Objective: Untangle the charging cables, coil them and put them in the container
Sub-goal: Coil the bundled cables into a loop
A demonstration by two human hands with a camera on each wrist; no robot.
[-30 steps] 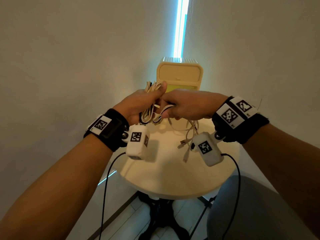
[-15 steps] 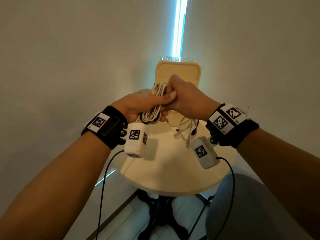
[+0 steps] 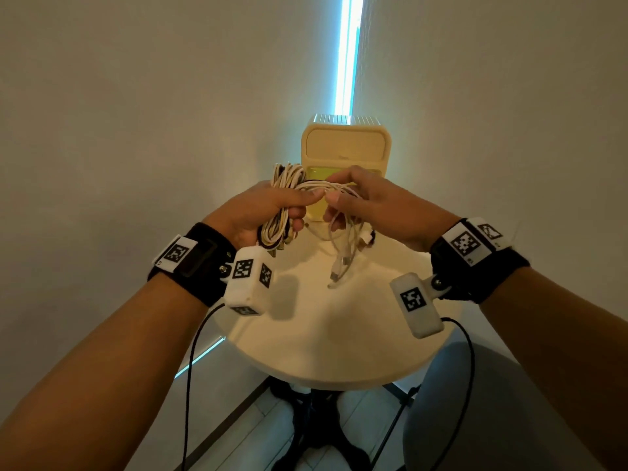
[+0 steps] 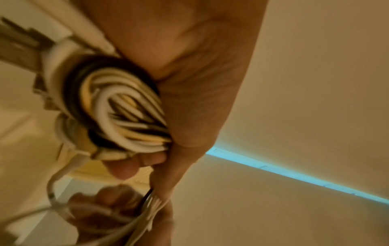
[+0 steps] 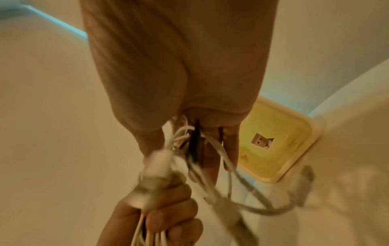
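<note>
My left hand (image 3: 268, 212) grips a coiled bundle of white, yellow and black charging cables (image 3: 277, 229) above the round table (image 3: 326, 338). In the left wrist view the coil (image 4: 118, 113) lies in the palm, fingers curled round it. My right hand (image 3: 367, 205) holds the loose white strands (image 3: 334, 192) that run out of the bundle; their plug ends (image 3: 339, 266) dangle toward the tabletop. In the right wrist view the strands (image 5: 181, 138) pass between its fingers. The cream container (image 3: 346, 144) stands behind both hands, its yellow inside (image 5: 271, 138) open.
The small round table fills the corner between two walls, with a bright blue light strip (image 3: 348, 52) in the corner. Black sensor leads (image 3: 190, 368) hang from both wrists. The table's dark pedestal (image 3: 306, 423) and a grey seat (image 3: 492, 413) lie below.
The hands have drawn apart. The right hand moved off the left and to the right, pulling white strands out sideways from the bundle. The left keeps its grip on the coil.
</note>
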